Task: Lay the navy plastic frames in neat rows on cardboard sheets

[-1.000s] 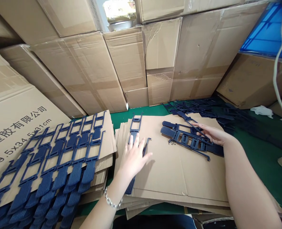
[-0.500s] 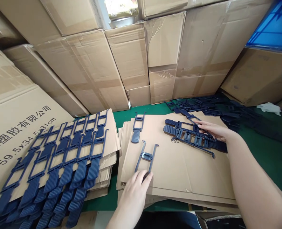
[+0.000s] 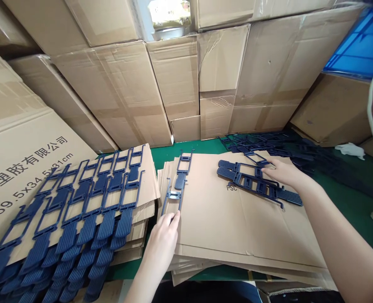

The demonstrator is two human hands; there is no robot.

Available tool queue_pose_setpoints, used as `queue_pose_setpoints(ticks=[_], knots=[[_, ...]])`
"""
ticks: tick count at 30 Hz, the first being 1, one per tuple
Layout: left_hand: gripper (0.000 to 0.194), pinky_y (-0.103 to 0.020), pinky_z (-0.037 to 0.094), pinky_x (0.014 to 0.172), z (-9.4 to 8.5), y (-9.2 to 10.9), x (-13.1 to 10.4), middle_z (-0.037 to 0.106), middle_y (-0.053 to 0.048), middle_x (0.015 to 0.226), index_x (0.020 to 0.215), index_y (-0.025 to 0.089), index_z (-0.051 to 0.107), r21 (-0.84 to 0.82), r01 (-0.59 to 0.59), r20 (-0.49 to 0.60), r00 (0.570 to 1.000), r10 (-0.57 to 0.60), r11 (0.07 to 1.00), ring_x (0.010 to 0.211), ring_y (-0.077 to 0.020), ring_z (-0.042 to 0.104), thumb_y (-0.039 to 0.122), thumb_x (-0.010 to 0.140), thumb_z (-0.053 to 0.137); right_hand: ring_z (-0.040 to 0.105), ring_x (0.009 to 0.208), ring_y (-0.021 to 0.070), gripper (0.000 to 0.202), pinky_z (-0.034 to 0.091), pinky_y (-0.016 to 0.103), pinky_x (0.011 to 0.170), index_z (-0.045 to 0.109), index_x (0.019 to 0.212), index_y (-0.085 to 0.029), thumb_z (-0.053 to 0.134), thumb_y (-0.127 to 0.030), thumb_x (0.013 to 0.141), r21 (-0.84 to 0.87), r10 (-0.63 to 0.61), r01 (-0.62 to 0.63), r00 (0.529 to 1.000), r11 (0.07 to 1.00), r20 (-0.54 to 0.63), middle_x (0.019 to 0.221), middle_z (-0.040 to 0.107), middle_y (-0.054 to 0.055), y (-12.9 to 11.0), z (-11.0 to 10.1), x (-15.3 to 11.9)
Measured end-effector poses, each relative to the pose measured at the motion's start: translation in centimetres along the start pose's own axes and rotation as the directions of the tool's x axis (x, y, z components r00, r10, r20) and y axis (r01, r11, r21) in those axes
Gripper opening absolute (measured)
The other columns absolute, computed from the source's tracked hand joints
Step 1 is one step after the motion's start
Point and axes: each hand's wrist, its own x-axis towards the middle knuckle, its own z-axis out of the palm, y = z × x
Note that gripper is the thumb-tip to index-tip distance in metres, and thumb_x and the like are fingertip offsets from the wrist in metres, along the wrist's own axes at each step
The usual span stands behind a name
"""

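My left hand [image 3: 164, 233] is closed on the lower end of a dark blue plastic frame [image 3: 174, 195], whose two hooked arms point away from me over the left part of the cardboard sheets [image 3: 214, 227]. Just beyond it lies another blue piece [image 3: 183, 164] with a ribbed pad. At the right, my right hand [image 3: 277, 170] has its fingers on a blue frame at the small pile of blue pieces [image 3: 252, 179]; the thumb and fingertips are pressed together there.
Rows of blue pieces [image 3: 107, 193] overlap on a cardboard stack at the left. A tangled heap of blue pieces [image 3: 268, 143] lies on the green table [image 3: 192, 146] at the back right. Cardboard boxes [image 3: 110, 84] form a wall behind. A white cable [image 3: 371, 101] hangs at the right.
My left hand has carried its blue frame leftward, close to the piece lying at the sheet's left edge. My right hand stays at the small pile, having shifted slightly.
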Motion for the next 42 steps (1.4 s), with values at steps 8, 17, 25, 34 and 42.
queue_pose_setpoints(ticks=[8,17,25,34,42], knots=[[0.05,-0.033,0.05,0.087,0.2,0.5,1.1,0.06,-0.01,0.111,0.124,0.013,0.05,-0.032,-0.01,0.068,0.998,0.012,0.999,0.105,-0.0203,0.055,-0.001,0.08,0.032,0.053,0.109,0.0308,0.057,0.044,0.04,0.087,0.04,0.134,-0.015,0.04,-0.041,0.084,-0.24,-0.109,0.094,0.993,0.966,-0.049,0.123,0.054,0.014,-0.6,1.2,-7.2],[0.051,-0.036,0.051,0.085,0.3,0.6,2.0,0.06,-0.012,0.113,0.124,0.014,0.051,-0.012,0.01,0.068,0.998,-0.009,1.0,0.105,-0.0229,0.056,0.0,0.08,0.029,0.053,0.11,0.029,0.062,0.049,0.039,0.082,0.03,0.139,-0.018,0.039,-0.046,0.084,-0.145,-0.15,0.131,0.98,0.981,-0.127,0.132,0.046,0.013,1.1,2.9,-10.4],[0.049,-0.035,0.052,0.083,0.6,0.6,1.2,0.061,-0.011,0.109,0.124,0.014,0.051,0.013,0.003,0.053,0.999,-0.004,1.0,0.101,-0.022,0.058,0.002,0.082,0.03,0.042,0.122,0.0268,0.062,0.043,0.038,0.094,0.03,0.139,-0.012,0.037,-0.043,0.085,-0.205,-0.293,0.257,0.941,0.944,-0.17,0.137,0.041,0.013,0.6,3.0,-9.1],[0.054,-0.035,0.051,0.085,0.6,0.8,0.6,0.061,-0.011,0.111,0.124,0.013,0.05,0.066,-0.026,0.037,0.999,0.024,0.997,0.104,-0.021,0.057,-0.003,0.079,0.026,0.032,0.126,0.0325,0.069,0.027,0.06,0.097,0.037,0.136,-0.018,0.05,-0.047,0.075,-0.413,-0.466,0.428,0.885,0.804,0.008,0.138,0.038,0.013,-3.2,5.6,-4.8],[0.054,-0.033,0.051,0.087,0.4,0.7,0.4,0.062,-0.009,0.112,0.124,0.016,0.051,0.075,-0.026,0.032,0.999,0.024,0.997,0.105,-0.0202,0.057,-0.002,0.079,0.029,0.046,0.113,0.0308,0.056,0.015,0.067,0.096,0.04,0.133,-0.014,0.044,-0.038,0.083,-0.43,-0.453,0.44,0.888,0.788,0.079,0.124,0.05,0.017,-4.2,7.2,-4.5]])
